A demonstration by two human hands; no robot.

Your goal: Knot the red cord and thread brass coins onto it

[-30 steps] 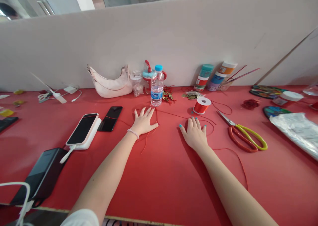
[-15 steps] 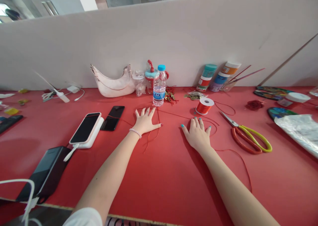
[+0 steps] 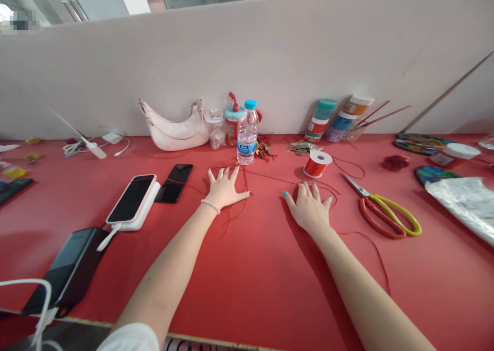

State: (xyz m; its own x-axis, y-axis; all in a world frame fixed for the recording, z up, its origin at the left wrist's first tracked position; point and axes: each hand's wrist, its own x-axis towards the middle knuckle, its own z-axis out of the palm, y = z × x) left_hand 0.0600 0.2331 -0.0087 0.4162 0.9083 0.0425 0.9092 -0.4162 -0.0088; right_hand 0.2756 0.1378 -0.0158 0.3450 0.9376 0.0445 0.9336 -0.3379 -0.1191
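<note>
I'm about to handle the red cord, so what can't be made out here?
Head view:
- Thin red cord: whether it runs under the flat left hand and right hand is hidden by the palms.
- Crinkled silver foil sheet: cut off by the right edge.
- Clear plastic water bottle: label print too small to read.

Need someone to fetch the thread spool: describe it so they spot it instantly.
On the red table, look just beyond the right hand, between the water bottle and the scissors. The spool stands on end there: a small red drum with a white top rim.
</note>
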